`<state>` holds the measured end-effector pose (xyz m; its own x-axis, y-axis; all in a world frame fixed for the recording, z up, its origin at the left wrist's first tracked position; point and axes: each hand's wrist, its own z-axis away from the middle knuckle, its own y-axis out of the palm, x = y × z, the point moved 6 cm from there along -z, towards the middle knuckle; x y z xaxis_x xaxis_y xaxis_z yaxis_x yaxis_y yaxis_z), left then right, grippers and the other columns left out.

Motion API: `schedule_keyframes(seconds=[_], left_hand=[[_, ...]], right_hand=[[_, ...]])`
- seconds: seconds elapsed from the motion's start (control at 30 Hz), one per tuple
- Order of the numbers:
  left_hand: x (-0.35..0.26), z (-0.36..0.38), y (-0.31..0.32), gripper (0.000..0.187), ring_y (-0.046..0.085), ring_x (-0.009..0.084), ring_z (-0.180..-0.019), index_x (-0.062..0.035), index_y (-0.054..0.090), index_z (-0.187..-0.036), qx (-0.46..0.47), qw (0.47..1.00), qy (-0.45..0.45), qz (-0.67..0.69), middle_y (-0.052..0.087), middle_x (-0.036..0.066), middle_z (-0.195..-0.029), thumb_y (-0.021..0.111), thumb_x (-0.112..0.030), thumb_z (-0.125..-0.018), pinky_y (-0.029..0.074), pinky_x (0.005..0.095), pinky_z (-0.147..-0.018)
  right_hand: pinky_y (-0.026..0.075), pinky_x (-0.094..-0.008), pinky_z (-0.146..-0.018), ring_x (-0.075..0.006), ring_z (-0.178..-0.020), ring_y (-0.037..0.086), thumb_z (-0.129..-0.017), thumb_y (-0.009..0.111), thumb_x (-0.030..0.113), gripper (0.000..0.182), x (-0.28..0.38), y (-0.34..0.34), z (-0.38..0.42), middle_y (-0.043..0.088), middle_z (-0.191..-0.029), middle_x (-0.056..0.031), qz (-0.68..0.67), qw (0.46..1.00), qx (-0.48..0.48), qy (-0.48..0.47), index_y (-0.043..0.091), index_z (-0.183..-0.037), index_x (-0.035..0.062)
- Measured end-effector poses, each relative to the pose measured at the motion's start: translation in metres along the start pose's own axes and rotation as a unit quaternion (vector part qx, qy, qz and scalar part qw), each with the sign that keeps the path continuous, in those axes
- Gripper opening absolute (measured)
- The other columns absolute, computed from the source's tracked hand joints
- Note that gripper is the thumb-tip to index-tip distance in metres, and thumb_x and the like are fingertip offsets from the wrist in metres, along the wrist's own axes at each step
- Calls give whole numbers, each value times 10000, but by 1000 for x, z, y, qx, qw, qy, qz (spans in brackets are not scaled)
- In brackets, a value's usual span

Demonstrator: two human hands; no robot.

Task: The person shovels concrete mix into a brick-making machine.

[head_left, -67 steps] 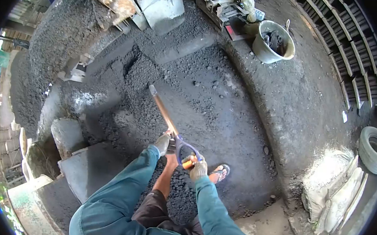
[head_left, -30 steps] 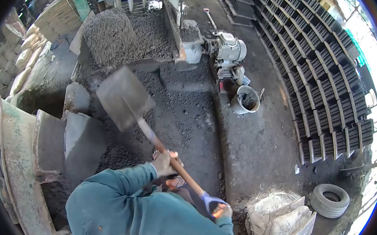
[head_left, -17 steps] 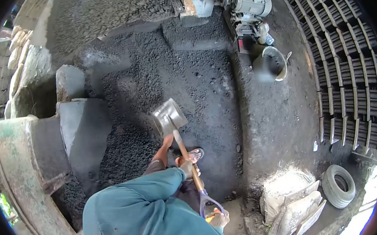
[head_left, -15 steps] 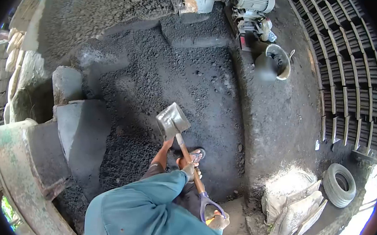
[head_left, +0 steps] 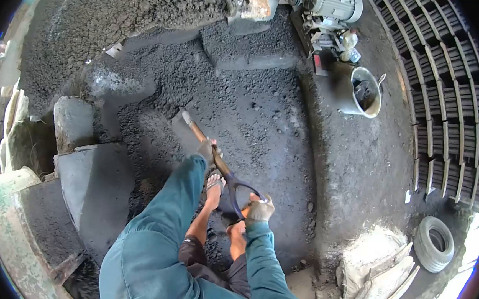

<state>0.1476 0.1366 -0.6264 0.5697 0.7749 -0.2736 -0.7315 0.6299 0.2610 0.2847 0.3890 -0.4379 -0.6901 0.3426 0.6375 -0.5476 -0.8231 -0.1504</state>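
A shovel (head_left: 220,165) with a wooden shaft and a dark purple D-shaped handle slants from lower right to upper left in front of me. My left hand (head_left: 206,151), in a greyish glove, is wrapped round the middle of the shaft. Down at the D-handle, my right hand (head_left: 260,208), also gloved, grips the crosspiece. The shovel's far end meets the dark granular material (head_left: 168,103) on the floor. Its blade can hardly be made out there and seems mostly sunk in or covered. My sandalled foot (head_left: 215,185) stands below the shaft.
Concrete slabs (head_left: 92,186) stand at left. A raised ledge (head_left: 354,174) runs along the right, carrying a bucket (head_left: 379,103) with dark contents and an electric motor (head_left: 338,5). A tyre (head_left: 434,245) and several sacks (head_left: 382,287) lie lower right. A dark heap (head_left: 132,8) rises behind.
The shovel has swung from a raised position, blade visible, down and forward to the dark material at upper left. Both hands moved forward with it, and my body leans further in.
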Motion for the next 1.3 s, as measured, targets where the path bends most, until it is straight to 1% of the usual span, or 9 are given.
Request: schedule_keyframes(seconds=[0.2, 0.33, 0.4, 0.47, 0.63, 0.8, 1.0, 1.17, 1.3], left_hand=[[117, 144, -9, 298, 569, 285, -637, -122, 517, -897, 18, 998, -39, 47, 536, 73, -739, 699, -355, -937, 550, 497, -663], [191, 253, -39, 317, 593, 277, -786, -127, 520, -904, 17, 959, -248, 138, 551, 61, -815, 670, -402, -954, 531, 557, -772], [213, 231, -83, 294, 568, 261, -716, -153, 525, -879, -57, 942, -184, 275, 534, 38, -781, 660, -404, -955, 518, 534, -723], [248, 262, -88, 267, 526, 240, -634, -169, 514, -859, -67, 975, -179, 116, 508, 21, -736, 673, -366, -943, 506, 495, -660], [306, 302, -102, 181, 508, 241, -604, -178, 523, -884, -72, 981, -148, 103, 475, 30, -705, 698, -223, -894, 495, 460, -603], [174, 436, -11, 168, 515, 263, -601, -154, 502, -896, 71, 981, -62, 169, 454, 40, -664, 666, -183, -917, 486, 447, -616], [-31, 527, 83, 194, 554, 270, -614, -103, 490, -874, 156, 948, 279, -8, 529, 90, -746, 646, -199, -938, 509, 488, -653], [72, 491, 29, 175, 515, 263, -650, -90, 493, -883, 168, 976, 108, 90, 476, 60, -745, 666, -118, -876, 507, 476, -638], [203, 418, -55, 139, 521, 287, -719, -139, 518, -913, 27, 985, -96, 137, 508, 81, -818, 639, -85, -869, 492, 498, -704]], right_hand=[[537, -371, -492, -215, -536, 604, -775, 754, -5, 188, -8, -178, 27, 649, -771, -87, -169, 976, 137, 21, 657, -937, 2], [540, -433, -441, -273, -485, 617, -765, 729, 38, 234, 29, -305, 132, 607, -669, -131, -64, 997, 33, 23, 610, -954, -32], [557, -485, -436, -270, -483, 602, -746, 688, 18, 189, 23, -367, 167, 551, -627, -99, -16, 999, -25, 33, 587, -906, 7], [505, -428, -429, -250, -484, 564, -748, 665, 26, 142, 35, -387, 197, 543, -616, -96, -2, 995, -77, 61, 584, -864, 36], [461, -405, -435, -237, -489, 524, -751, 655, 42, 125, 29, -410, 211, 517, -615, -78, -15, 995, -62, 75, 564, -836, 56], [417, -381, -441, -224, -493, 484, -755, 646, 58, 116, 19, -406, 205, 492, -613, -60, -63, 990, 56, 114, 544, -807, 76], [365, -353, -448, -208, -498, 436, -759, 635, 78, 118, 23, -288, 176, 461, -611, -39, -89, 955, 229, 165, 520, -774, 100], [428, -476, -520, -254, -481, 439, -852, 613, 108, 131, 37, -375, 169, 416, -577, -48, -100, 966, 156, 179, 518, -765, 91], [473, -485, -535, -252, -485, 474, -890, 604, 124, 133, 5, -465, 173, 432, -567, -47, -65, 962, 112, 240, 535, -781, 90]])
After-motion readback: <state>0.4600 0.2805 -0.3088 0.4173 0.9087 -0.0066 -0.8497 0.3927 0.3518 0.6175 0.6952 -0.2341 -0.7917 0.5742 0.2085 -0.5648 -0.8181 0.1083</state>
